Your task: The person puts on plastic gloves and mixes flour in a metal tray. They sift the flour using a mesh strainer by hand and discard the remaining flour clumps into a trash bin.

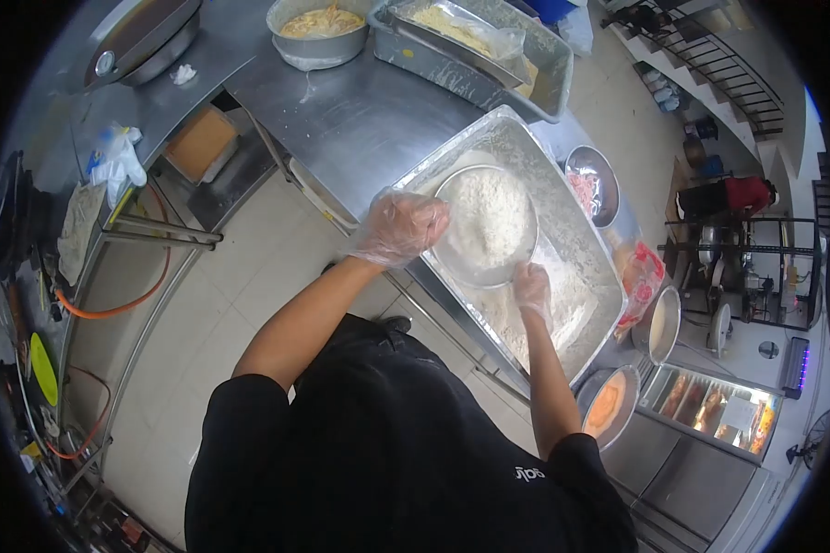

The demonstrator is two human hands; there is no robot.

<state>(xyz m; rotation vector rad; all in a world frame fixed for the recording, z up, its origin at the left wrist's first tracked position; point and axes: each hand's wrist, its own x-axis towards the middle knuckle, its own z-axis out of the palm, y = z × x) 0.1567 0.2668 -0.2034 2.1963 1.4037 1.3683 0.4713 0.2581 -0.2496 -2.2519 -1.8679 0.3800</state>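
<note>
A round sieve (485, 276) heaped with white flour (492, 214) is held over a large metal tray (505, 129). Loose flour (563, 309) lies in the tray below and beside it. My left hand (406, 226), in a clear plastic glove, is closed on the sieve's left rim. On the lower right rim, my right hand (532, 286), gloved too, has its fingers closed. The underside of the sieve is hidden.
Bowls with pink bits (592, 189), a pale liquid (658, 327) and an orange mix (606, 405) stand right of the tray. Beyond it are a grey tub (549, 92) and a batter pot (318, 51). A person in red (747, 194) is far right.
</note>
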